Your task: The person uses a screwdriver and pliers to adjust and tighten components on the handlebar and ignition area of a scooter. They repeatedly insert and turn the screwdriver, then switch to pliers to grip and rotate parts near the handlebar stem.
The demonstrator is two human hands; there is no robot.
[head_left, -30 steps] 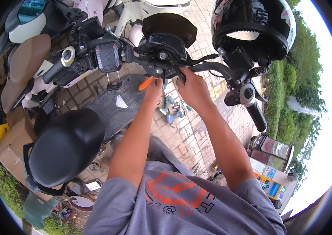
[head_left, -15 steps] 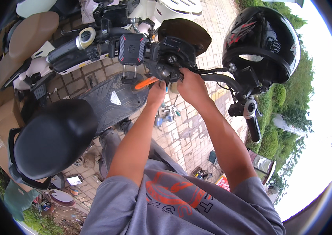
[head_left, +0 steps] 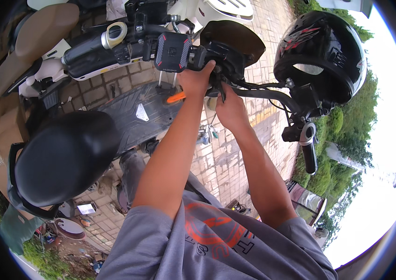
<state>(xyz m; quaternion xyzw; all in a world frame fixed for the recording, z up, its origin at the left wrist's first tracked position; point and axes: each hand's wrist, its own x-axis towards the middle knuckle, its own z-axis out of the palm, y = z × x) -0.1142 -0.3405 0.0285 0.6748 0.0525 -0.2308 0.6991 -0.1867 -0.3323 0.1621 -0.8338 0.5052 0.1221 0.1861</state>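
Note:
A scooter's handlebar point(head_left: 268, 93) with a dark windscreen point(head_left: 242, 39) spans the upper middle. My left hand point(head_left: 194, 81) reaches in beneath the black phone holder point(head_left: 173, 51). Its thumb presses against the black centre housing; the other fingers are hidden behind. Just below the housing, my right hand point(head_left: 229, 106) is closed, with a narrow black part point(head_left: 221, 91) between thumb and fingers; its exact kind does not show. Partly behind my left wrist an orange piece point(head_left: 176, 97) sticks out over the footboard point(head_left: 132, 123).
A black helmet point(head_left: 321, 56) hangs at the right bar, above the right grip point(head_left: 308, 156). The black seat point(head_left: 67, 158) lies to the left, a second scooter with a brown seat point(head_left: 46, 30) behind it. Small tools point(head_left: 206, 134) lie on the brick paving point(head_left: 216, 163).
My left hand has moved up and forward from beside the orange piece onto the centre housing. My right hand has dropped slightly below it. The whole view has shifted a little.

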